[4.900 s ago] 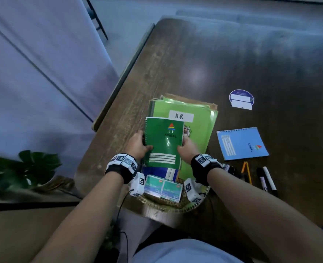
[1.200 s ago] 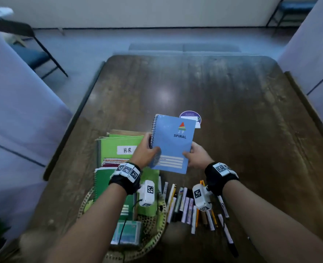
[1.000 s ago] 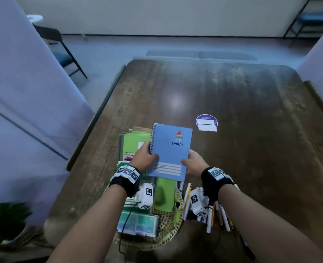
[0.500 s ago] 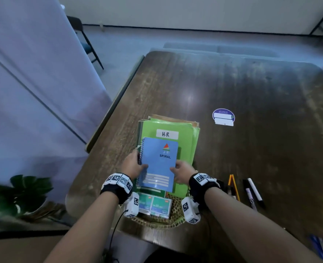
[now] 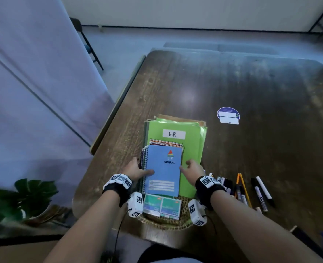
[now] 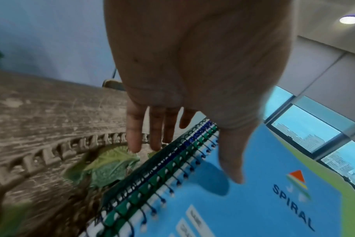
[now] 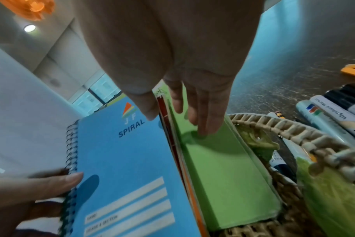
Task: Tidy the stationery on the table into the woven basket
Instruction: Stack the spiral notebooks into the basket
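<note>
A blue spiral notebook (image 5: 163, 173) lies flat on top of a stack of spiral notebooks and a green folder (image 5: 175, 128) marked "H.R". The stack sits in the woven basket (image 5: 166, 223) at the table's near edge. My left hand (image 5: 136, 168) is at the notebook's spiral side. Its thumb (image 6: 231, 160) is over the blue cover and its fingers (image 6: 134, 136) hang straight beside the binding. My right hand (image 5: 192, 168) is at the notebook's right edge, with its straight fingers (image 7: 205, 112) resting on the green folder (image 7: 223, 176). Neither hand grips anything.
Several pens and pencils (image 5: 240, 188) and two markers (image 5: 262, 190) lie on the table right of the basket. A round purple label (image 5: 228, 114) lies farther back. Two small green boxes (image 5: 161, 205) sit in the basket's near end. A plant (image 5: 24, 198) stands left of the table.
Both hands carried the blue notebook left from the table onto the stack in the basket. It now lies flat, and the right hand has let go and moved onto the green folder.
</note>
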{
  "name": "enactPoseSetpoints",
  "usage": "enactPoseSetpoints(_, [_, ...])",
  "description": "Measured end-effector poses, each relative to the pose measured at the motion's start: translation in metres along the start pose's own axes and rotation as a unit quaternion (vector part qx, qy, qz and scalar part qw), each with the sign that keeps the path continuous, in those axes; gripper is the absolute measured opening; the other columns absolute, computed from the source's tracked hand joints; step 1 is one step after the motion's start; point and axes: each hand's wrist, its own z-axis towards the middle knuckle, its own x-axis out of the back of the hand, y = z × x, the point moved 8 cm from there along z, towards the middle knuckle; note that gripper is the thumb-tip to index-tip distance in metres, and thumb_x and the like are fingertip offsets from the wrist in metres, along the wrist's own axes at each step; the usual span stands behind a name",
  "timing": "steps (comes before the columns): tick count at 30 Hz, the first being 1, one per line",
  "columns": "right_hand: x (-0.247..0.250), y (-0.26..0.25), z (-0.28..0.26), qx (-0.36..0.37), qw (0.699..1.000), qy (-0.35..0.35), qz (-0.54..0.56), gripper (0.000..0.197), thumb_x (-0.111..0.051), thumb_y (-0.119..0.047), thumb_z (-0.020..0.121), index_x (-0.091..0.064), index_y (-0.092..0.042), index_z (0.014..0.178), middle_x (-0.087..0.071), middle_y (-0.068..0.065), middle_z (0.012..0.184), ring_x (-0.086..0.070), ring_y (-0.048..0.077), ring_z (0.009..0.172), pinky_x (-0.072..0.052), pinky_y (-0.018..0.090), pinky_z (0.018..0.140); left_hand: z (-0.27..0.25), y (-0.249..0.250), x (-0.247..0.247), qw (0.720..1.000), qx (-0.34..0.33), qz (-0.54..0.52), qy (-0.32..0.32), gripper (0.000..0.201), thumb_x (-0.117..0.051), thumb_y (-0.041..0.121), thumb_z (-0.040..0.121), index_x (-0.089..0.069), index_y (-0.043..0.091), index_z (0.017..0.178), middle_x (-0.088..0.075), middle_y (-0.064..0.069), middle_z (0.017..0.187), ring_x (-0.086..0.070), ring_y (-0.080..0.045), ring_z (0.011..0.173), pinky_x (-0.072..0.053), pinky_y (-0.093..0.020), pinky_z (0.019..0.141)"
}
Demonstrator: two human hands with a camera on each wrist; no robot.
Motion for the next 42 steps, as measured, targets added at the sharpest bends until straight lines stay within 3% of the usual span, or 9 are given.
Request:
enactPoseSetpoints(5, [0.029,0.016,-0.001,-0.062,0.988,0.142,0.007,0.078,-0.070,-0.045,0.087,-0.034,-0.009,0.147,-0.035,0.016,0.146,-0.041,0.035,0.134,-0.038,0.044,0.110,0.016,0.009,0.003,0.995,-0.031,-0.071,-0.067,0.113,-0.085,0.064,0.060,-0.033,0.014,0.146,-0.054,-0.004,0.141,-0.057,-0.021,0.119,-0.044,-0.035,0.099])
enactPoseSetpoints(9, [0.014,0.025,0.002,-0.088,0.992,0.075,0.051,0.113,-0.075,-0.054,0.081,-0.005,-0.008,0.158,-0.024,0.019,0.160,-0.030,0.033,0.146,-0.029,0.042,0.118,0.027,0.016,0.005,0.990,-0.054,-0.064,-0.117,0.113,-0.087,0.073,0.039,-0.042,0.025,0.131,-0.065,0.000,0.127,-0.066,-0.017,0.104,-0.052,-0.036,0.087])
enactPoseSetpoints(12, [0.005,0.027,0.000,-0.104,0.992,0.058,0.052,0.121,-0.076,-0.058,0.078,0.001,-0.010,0.159,-0.014,0.019,0.163,-0.023,0.033,0.149,-0.024,0.040,0.119,0.035,0.009,0.003,0.989,-0.037,-0.085,-0.118,0.109,-0.092,0.057,0.053,-0.034,0.019,0.138,-0.060,-0.001,0.130,-0.063,-0.019,0.110,-0.050,-0.038,0.093])
enactPoseSetpoints(15, [0.002,0.025,-0.004,-0.124,0.987,0.064,0.075,0.127,-0.080,-0.055,0.075,0.005,-0.012,0.159,-0.009,0.018,0.164,-0.020,0.035,0.150,-0.023,0.044,0.121,0.031,0.011,-0.003,0.985,-0.044,-0.132,-0.104,0.099,-0.090,0.033,0.069,-0.028,0.013,0.143,-0.060,-0.006,0.131,-0.062,-0.023,0.111,-0.046,-0.034,0.089])
enactPoseSetpoints(23, [0.012,0.018,-0.018,-0.112,0.977,0.158,0.087,0.124,-0.087,-0.040,0.071,-0.004,-0.007,0.157,-0.026,0.020,0.156,-0.032,0.036,0.142,-0.032,0.042,0.115,0.022,0.019,-0.006,0.968,-0.109,-0.222,-0.051,0.080,-0.089,0.010,0.070,-0.038,0.016,0.132,-0.066,-0.001,0.116,-0.068,-0.006,0.094,-0.055,-0.020,0.071])
enactPoseSetpoints(25, [0.020,0.015,-0.023,-0.099,0.972,0.188,0.101,0.123,-0.088,-0.036,0.071,-0.004,-0.007,0.158,-0.028,0.019,0.154,-0.032,0.035,0.141,-0.033,0.041,0.113,0.022,0.025,-0.004,0.962,-0.129,-0.235,-0.042,0.081,-0.089,0.009,0.069,-0.038,0.017,0.132,-0.066,0.000,0.115,-0.068,-0.005,0.093,-0.059,-0.027,0.077])
enactPoseSetpoints(28, [0.031,0.010,-0.030,-0.065,0.967,0.224,0.104,0.125,-0.089,-0.034,0.071,-0.002,-0.010,0.158,-0.032,0.018,0.151,-0.035,0.036,0.138,-0.035,0.043,0.110,0.021,0.029,-0.001,0.961,-0.149,-0.229,-0.043,0.097,-0.094,0.025,0.063,-0.034,0.023,0.139,-0.067,0.002,0.121,-0.068,-0.009,0.104,-0.055,-0.044,0.095])
enactPoseSetpoints(34, [0.024,0.005,-0.046,-0.025,0.971,0.208,0.115,0.135,-0.090,-0.032,0.068,0.008,-0.019,0.159,-0.025,0.016,0.153,-0.039,0.033,0.136,-0.040,0.043,0.106,0.007,0.015,-0.002,0.980,-0.161,-0.115,-0.027,0.133,-0.094,0.044,0.058,-0.004,0.030,0.156,-0.044,0.003,0.149,-0.049,-0.020,0.131,-0.040,-0.045,0.110])
enactPoseSetpoints(42, [0.016,0.003,-0.045,-0.008,0.978,0.168,0.122,0.132,-0.088,-0.030,0.073,0.012,-0.020,0.158,-0.019,0.014,0.154,-0.039,0.031,0.137,-0.038,0.041,0.110,0.001,0.005,-0.004,0.988,-0.148,-0.052,0.011,0.127,-0.088,0.040,0.069,0.003,0.034,0.157,-0.023,-0.001,0.163,-0.031,-0.023,0.146,-0.033,-0.050,0.115])
